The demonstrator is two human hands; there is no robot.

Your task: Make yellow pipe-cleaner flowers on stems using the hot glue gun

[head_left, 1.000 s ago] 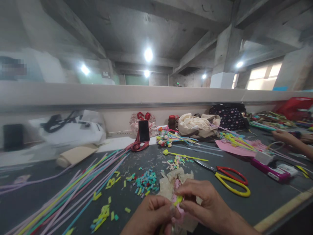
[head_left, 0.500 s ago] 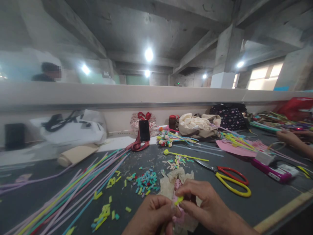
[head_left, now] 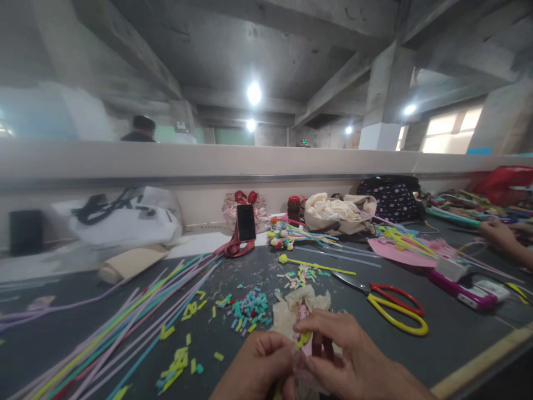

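At the bottom centre of the head view, both hands meet over a crumpled piece of beige paper (head_left: 291,311) on the dark table (head_left: 449,328). The left hand (head_left: 260,366) is curled into a loose fist, its fingertips pinched toward the right hand, and a little yellow shows beneath it. The right hand (head_left: 350,358) is closed in a pinch on a short yellow-green straw piece (head_left: 303,339), thumb below and forefinger arched over it. That piece lies tilted, its long axis running from about 8 o'clock up to 2 o'clock, the upper end aimed away from the person; a pink bit sits just beside it, too hidden to make out. At 11 o'clock from the hands lies a scatter of teal cut bits (head_left: 250,308), and further out at 9 to 10 o'clock a sheaf of long coloured straws (head_left: 137,328) slants across the table. At 2 o'clock lie scissors with red and yellow handles (head_left: 395,316), blades pointing toward 10 o'clock. Another person's hand (head_left: 497,236) rests at the far right edge, well apart.
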